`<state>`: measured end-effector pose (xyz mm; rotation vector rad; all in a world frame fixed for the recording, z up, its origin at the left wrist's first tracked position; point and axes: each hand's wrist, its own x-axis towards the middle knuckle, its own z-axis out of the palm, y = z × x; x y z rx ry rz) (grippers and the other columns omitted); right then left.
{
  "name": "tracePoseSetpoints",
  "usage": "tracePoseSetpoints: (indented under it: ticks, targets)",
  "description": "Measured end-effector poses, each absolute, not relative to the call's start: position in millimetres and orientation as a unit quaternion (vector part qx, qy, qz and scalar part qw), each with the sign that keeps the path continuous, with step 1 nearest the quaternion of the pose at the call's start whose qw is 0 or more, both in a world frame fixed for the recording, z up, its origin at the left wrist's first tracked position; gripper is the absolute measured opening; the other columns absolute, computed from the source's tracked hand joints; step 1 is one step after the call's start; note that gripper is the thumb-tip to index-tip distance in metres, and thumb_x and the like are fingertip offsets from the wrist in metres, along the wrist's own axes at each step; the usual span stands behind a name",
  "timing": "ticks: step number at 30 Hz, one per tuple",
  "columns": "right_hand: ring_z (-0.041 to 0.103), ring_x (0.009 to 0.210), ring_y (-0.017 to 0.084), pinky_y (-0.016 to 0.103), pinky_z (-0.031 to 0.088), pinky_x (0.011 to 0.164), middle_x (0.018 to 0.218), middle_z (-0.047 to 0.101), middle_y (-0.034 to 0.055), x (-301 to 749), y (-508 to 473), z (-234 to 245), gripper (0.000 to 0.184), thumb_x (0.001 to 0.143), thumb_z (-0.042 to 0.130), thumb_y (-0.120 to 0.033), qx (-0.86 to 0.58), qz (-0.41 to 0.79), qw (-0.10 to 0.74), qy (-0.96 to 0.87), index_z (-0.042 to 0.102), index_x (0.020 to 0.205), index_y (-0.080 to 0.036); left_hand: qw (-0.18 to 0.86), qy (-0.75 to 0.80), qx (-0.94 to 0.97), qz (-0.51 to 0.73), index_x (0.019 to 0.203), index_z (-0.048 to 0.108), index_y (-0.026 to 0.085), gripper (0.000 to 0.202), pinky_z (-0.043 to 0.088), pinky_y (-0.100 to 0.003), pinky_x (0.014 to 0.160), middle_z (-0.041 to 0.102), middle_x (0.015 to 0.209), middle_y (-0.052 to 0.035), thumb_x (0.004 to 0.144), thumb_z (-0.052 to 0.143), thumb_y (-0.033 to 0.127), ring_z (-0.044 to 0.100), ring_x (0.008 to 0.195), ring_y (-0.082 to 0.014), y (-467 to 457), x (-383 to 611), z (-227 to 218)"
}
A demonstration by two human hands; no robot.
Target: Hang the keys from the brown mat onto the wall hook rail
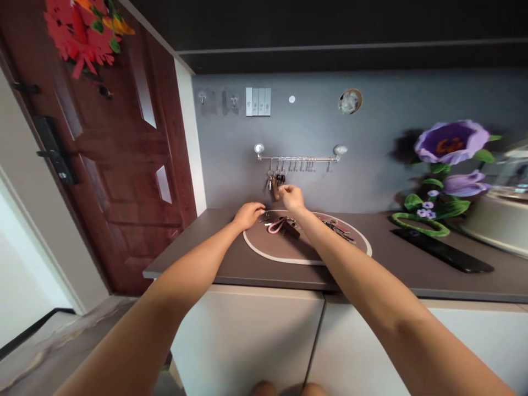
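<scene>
A metal hook rail is fixed to the grey wall, with bunches of keys and a brown tag hanging at its left part. My right hand is raised to these keys, thumb and fingers pinched at their lower end; the fingertips are partly hidden. Low at the left edge of an oval brown mat, my left hand rests with fingers stretched out, close to small metal keys. A pink strap loop and a dark brown key case lie on the mat between my arms.
More keys lie on the mat's right side, partly behind my right forearm. Purple artificial flowers, a long black object and a pale rounded appliance stand or lie rightward. A dark shelf overhangs the counter; left is a red-brown door.
</scene>
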<state>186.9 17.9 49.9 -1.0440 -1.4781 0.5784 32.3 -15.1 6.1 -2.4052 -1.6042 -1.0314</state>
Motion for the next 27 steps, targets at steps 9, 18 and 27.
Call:
tracePoseSetpoints:
  ticks: [9,18,27]
  targets:
    - [0.057,0.076,0.013,0.025,0.041,0.075,0.082,0.065,0.0031,199,7,18,0.014,0.072,0.050,-0.017,-0.452,0.139,0.447,-0.759,0.062,0.080,-0.017,0.046,-0.504,-0.819,-0.270,0.097,0.065,0.017,0.026,0.041,-0.027,0.079,0.065,0.095,-0.0061,0.080,0.048,0.027,0.057,0.087,-0.0179,-16,30,3]
    - [0.057,0.073,0.015,0.024,0.040,0.070,0.079,0.065,0.0041,198,14,12,0.015,0.073,0.050,-0.017,-0.466,0.088,0.385,-0.791,0.063,0.079,-0.018,0.075,-0.500,-0.831,-0.234,0.095,0.066,0.020,0.027,0.040,-0.029,0.080,0.063,0.091,-0.0074,0.079,0.049,0.033,0.054,0.087,-0.0185,-2,29,-10]
    - [0.055,0.069,0.014,0.024,0.039,0.069,0.076,0.064,0.0040,196,11,12,0.015,0.072,0.050,-0.017,-0.458,0.089,0.367,-0.805,0.064,0.079,-0.018,0.086,-0.500,-0.835,-0.212,0.086,0.069,0.021,0.025,0.039,-0.027,0.080,0.063,0.087,-0.0055,0.081,0.045,0.027,0.053,0.087,-0.0177,4,27,-12]
